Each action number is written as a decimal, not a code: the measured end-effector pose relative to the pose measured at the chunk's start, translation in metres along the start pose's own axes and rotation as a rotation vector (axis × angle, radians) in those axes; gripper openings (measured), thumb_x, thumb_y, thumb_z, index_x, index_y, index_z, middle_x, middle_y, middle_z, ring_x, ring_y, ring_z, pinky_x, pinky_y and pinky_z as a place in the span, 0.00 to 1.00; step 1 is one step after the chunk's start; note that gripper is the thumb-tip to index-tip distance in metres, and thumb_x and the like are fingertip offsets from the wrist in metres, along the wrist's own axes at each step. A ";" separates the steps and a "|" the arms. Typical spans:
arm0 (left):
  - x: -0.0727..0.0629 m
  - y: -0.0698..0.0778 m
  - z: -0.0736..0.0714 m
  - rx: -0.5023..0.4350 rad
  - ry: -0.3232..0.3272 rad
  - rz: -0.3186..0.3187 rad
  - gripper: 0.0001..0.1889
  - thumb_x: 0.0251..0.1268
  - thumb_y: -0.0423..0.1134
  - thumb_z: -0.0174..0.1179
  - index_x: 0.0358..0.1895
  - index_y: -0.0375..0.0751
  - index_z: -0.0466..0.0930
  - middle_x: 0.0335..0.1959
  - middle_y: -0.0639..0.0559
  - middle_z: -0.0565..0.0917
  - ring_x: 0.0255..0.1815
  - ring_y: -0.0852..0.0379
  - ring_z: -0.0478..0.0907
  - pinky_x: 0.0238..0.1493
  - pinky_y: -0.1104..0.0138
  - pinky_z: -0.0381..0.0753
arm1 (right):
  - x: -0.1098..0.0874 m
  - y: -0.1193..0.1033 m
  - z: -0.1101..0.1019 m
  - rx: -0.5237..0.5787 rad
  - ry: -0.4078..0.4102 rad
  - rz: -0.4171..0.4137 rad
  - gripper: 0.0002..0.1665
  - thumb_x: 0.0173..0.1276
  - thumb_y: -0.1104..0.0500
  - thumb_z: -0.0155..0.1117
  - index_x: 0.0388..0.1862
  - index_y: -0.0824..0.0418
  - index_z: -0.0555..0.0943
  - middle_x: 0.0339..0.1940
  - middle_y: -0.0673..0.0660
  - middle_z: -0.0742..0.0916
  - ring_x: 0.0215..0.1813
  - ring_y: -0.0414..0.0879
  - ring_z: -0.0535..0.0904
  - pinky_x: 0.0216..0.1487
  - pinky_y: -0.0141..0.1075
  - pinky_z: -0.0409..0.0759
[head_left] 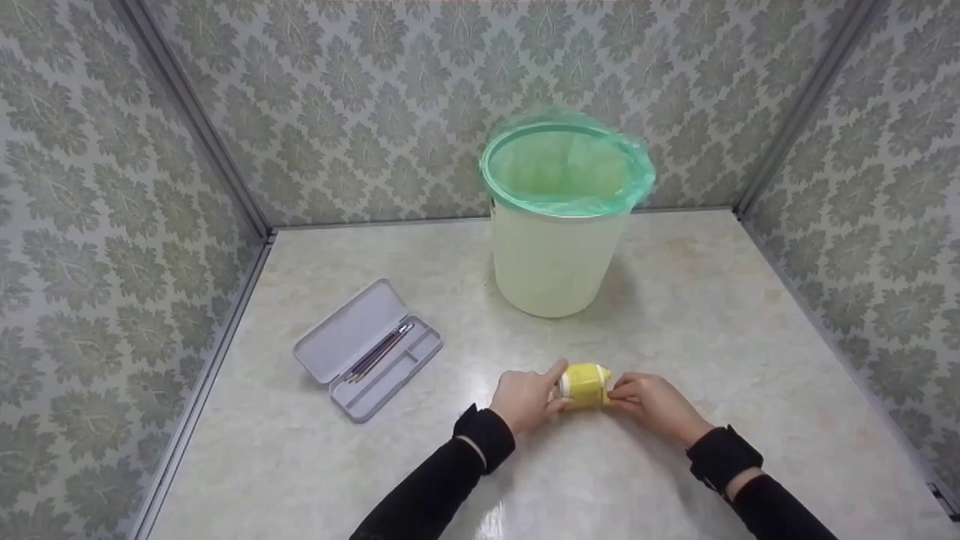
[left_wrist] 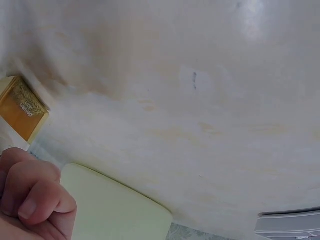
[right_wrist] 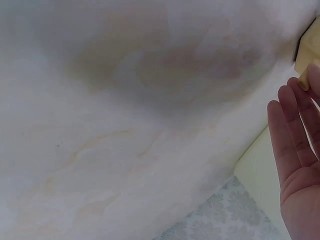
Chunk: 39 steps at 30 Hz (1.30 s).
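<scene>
A small yellow packet point(head_left: 583, 384) with whitish ends is held just above the table, between both hands. My left hand point(head_left: 523, 397) grips its left end, thumb at the upper edge and fingers lower down. In the left wrist view those fingers are curled, and the printed packet point(left_wrist: 24, 109) shows beyond them. My right hand point(head_left: 651, 405) pinches a small yellow bit at the packet's right end between thumb and forefinger. The right wrist view shows the other fingers of the right hand point(right_wrist: 300, 155) extended, with the packet point(right_wrist: 309, 47) partly cut off by the frame.
A pale bin point(head_left: 555, 262) with a green liner point(head_left: 641, 176) over its rim stands behind the hands. To the left lies an opened grey pencil case point(head_left: 349, 334) holding several pencils point(head_left: 381, 352). Patterned walls point(head_left: 375, 112) enclose the table's back and sides.
</scene>
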<state>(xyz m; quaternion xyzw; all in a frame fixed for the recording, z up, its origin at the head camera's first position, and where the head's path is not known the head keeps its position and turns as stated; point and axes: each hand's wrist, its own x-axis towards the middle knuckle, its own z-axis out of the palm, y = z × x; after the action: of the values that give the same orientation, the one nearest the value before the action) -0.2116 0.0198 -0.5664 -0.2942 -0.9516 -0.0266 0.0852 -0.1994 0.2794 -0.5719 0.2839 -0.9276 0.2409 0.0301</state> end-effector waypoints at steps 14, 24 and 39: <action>0.000 0.000 -0.002 -0.020 -0.003 -0.002 0.33 0.68 0.65 0.59 0.71 0.55 0.68 0.18 0.55 0.82 0.16 0.57 0.74 0.15 0.65 0.60 | -0.008 -0.021 -0.037 -0.061 0.007 -0.075 0.07 0.65 0.63 0.73 0.41 0.57 0.92 0.33 0.49 0.88 0.36 0.43 0.84 0.39 0.36 0.84; 0.003 0.001 0.000 -0.002 -0.032 -0.007 0.33 0.69 0.67 0.56 0.72 0.57 0.67 0.18 0.56 0.82 0.16 0.58 0.73 0.15 0.66 0.63 | 0.008 -0.025 -0.055 -0.132 0.093 -0.064 0.09 0.63 0.63 0.74 0.42 0.57 0.92 0.34 0.51 0.89 0.37 0.45 0.85 0.40 0.39 0.86; 0.003 0.002 -0.003 -0.001 -0.077 -0.009 0.33 0.70 0.65 0.57 0.72 0.57 0.66 0.20 0.54 0.84 0.18 0.57 0.77 0.17 0.65 0.66 | 0.045 -0.012 -0.045 -0.191 0.187 -0.017 0.07 0.64 0.61 0.73 0.41 0.59 0.92 0.36 0.56 0.90 0.39 0.51 0.88 0.43 0.45 0.87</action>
<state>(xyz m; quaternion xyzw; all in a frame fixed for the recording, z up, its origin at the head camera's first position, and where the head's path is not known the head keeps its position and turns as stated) -0.2123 0.0223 -0.5627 -0.2908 -0.9555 -0.0162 0.0481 -0.2345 0.2685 -0.5188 0.2637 -0.9371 0.1768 0.1454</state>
